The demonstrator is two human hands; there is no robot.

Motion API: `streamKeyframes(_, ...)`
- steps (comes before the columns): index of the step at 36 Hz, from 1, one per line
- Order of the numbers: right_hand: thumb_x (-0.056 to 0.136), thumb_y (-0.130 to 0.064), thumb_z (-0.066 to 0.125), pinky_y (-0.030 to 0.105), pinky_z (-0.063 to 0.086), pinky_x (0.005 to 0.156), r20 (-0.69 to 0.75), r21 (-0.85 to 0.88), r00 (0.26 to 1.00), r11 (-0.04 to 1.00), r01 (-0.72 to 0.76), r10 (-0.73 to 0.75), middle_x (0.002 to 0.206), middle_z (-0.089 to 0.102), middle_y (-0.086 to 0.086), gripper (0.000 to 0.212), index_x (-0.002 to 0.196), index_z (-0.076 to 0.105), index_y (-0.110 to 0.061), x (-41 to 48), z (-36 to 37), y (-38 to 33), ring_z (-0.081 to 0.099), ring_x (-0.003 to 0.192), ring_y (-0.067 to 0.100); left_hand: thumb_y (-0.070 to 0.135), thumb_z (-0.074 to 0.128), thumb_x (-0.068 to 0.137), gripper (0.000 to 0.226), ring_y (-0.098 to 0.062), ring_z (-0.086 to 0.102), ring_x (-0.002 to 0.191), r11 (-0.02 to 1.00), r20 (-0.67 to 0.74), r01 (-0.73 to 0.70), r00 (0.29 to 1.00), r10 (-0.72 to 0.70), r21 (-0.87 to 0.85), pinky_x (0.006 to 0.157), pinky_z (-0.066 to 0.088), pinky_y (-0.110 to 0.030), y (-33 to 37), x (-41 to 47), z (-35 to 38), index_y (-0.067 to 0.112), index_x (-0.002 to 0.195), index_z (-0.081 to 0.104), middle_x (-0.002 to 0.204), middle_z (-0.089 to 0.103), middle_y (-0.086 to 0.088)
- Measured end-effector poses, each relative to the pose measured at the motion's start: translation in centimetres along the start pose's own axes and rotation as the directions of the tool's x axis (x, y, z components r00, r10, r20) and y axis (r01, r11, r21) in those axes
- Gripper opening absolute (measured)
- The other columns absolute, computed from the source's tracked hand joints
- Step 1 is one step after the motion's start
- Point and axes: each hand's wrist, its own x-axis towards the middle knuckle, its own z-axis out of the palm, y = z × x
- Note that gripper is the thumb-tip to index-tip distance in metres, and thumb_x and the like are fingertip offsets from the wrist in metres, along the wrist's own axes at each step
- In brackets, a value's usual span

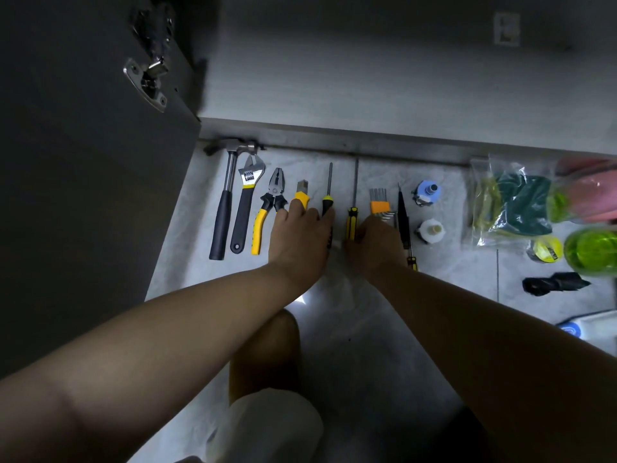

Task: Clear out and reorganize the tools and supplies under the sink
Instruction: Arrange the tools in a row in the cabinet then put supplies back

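Tools lie in a row on the pale floor before the open cabinet: a hammer (pixel 222 208), an adjustable wrench (pixel 245 198), yellow pliers (pixel 267 208), a yellow utility knife (pixel 302 192), a thin screwdriver (pixel 330 182), a yellow-black screwdriver (pixel 352 215), an orange hex key set (pixel 379 200) and a slim black tool (pixel 403 215). My left hand (pixel 300 235) rests palm down, fingertips on the knife and thumb against the thin screwdriver's handle. My right hand (pixel 377 242) covers the hex keys' lower end, thumb touching the yellow-black screwdriver.
A blue fitting (pixel 427 192) and a white fitting (pixel 430 230) stand right of the row. Further right are a bag of sponges (pixel 514 202), a tape roll (pixel 546 248), a green bottle (pixel 591 252) and a black bundle (pixel 554 284). The dark cabinet door (pixel 83 162) stands open at left.
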Motion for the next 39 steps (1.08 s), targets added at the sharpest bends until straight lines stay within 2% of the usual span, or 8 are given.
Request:
streamKeyframes(6, 0.092, -0.025, 0.065, 0.039, 0.056, 0.079, 0.014, -0.003, 1.0, 1.0, 0.023, -0.022, 0.101, 0.066, 0.01, 0.02, 0.104, 0.061, -0.01, -0.1, -0.4, 0.2, 0.064, 0.093, 0.026, 0.042, 0.058, 0.095, 0.074, -0.032, 0.043, 0.127, 1.0, -0.007, 0.014, 1.0, -0.014, -0.005, 0.1, 0.037, -0.041, -0.1, -0.2, -0.2, 0.025, 0.16, 0.025, 0.133, 0.059, 0.0)
streamKeyframes(9, 0.094, -0.021, 0.06, 0.04, 0.054, 0.077, -0.059, -0.008, 0.996, 0.998, 0.063, -0.063, 0.105, 0.061, 0.012, 0.016, 0.103, 0.058, -0.008, -0.1, -1.1, 0.6, 0.06, 0.091, 0.027, 0.044, 0.057, 0.095, 0.074, -0.032, 0.043, 0.126, 1.0, -0.024, 0.014, 1.0, -0.014, -0.012, 0.099, 0.037, -0.041, -0.1, -0.3, -0.1, 0.025, 0.159, 0.026, 0.133, 0.059, 0.001)
streamKeyframes(15, 0.086, -0.009, 0.064, 0.033, 0.047, 0.075, -0.187, -0.021, 0.977, 0.995, 0.097, -0.099, 0.131, 0.043, 0.014, 0.04, 0.122, 0.048, -0.007, 1.0, -2.8, 1.0, 0.058, 0.098, 0.028, 0.048, 0.06, 0.092, 0.075, -0.031, 0.041, 0.129, 0.999, -0.047, 0.009, 0.999, -0.011, -0.034, 0.102, 0.037, -0.042, -0.1, -0.4, 0.2, 0.026, 0.157, 0.03, 0.138, 0.056, 0.0)
streamKeyframes(24, 0.09, -0.006, 0.062, 0.043, 0.054, 0.088, -0.187, -0.182, 0.97, 0.975, 0.124, -0.158, 0.132, 0.046, 0.016, 0.044, 0.13, 0.043, -0.009, 2.6, -2.6, 0.9, 0.057, 0.107, 0.031, 0.042, 0.061, 0.089, 0.066, -0.029, 0.041, 0.129, 0.994, -0.091, -0.044, 0.995, 0.035, -0.097, 0.101, 0.037, -0.04, 0.1, -0.6, 0.0, 0.029, 0.151, 0.04, 0.138, 0.052, -0.001)
streamKeyframes(28, 0.091, -0.004, 0.061, 0.036, 0.048, 0.078, -0.178, -0.174, 0.977, 0.981, 0.09, -0.121, 0.13, 0.046, 0.021, 0.046, 0.132, 0.04, -0.009, 3.1, -2.2, 0.9, 0.059, 0.104, 0.035, 0.038, 0.065, 0.083, 0.063, -0.029, 0.045, 0.122, 0.993, -0.109, -0.063, 0.993, 0.052, -0.096, 0.092, 0.039, -0.039, 0.3, -0.6, 0.1, 0.029, 0.143, 0.049, 0.132, 0.054, -0.002)
streamKeyframes(32, 0.087, -0.008, 0.068, 0.032, 0.043, 0.074, -0.138, -0.114, 0.987, 0.991, 0.071, -0.086, 0.125, 0.049, 0.02, 0.053, 0.131, 0.038, -0.009, 3.1, -2.6, 0.9, 0.059, 0.104, 0.033, 0.032, 0.058, 0.086, 0.042, -0.029, 0.049, 0.115, 0.993, -0.163, -0.061, 0.986, 0.044, -0.103, 0.084, 0.036, -0.038, 1.0, -0.5, 0.4, 0.03, 0.128, 0.061, 0.122, 0.058, -0.001)
streamKeyframes(35, 0.084, -0.013, 0.07, 0.032, 0.038, 0.07, -0.112, -0.108, 0.981, 0.984, 0.144, -0.155, 0.114, 0.053, 0.018, 0.047, 0.121, 0.043, -0.007, 2.4, -3.9, 1.3, 0.058, 0.096, 0.03, 0.027, 0.06, 0.082, 0.04, -0.028, 0.052, 0.111, 0.99, -0.195, -0.089, 0.978, 0.066, -0.112, 0.085, 0.034, -0.036, 1.7, -0.6, 0.7, 0.026, 0.121, 0.066, 0.115, 0.06, -0.002)
streamKeyframes(39, 0.082, -0.019, 0.071, 0.029, 0.034, 0.065, 0.028, -0.175, 0.944, 0.928, 0.33, -0.33, 0.097, 0.059, 0.012, 0.032, 0.104, 0.054, -0.004, 0.7, -7.9, 3.3, 0.06, 0.086, 0.027, 0.021, 0.069, 0.078, 0.039, -0.031, 0.054, 0.108, 0.973, -0.276, -0.189, 0.95, 0.147, -0.132, 0.08, 0.04, -0.038, 2.9, -0.8, 1.2, 0.017, 0.117, 0.068, 0.112, 0.061, -0.005)
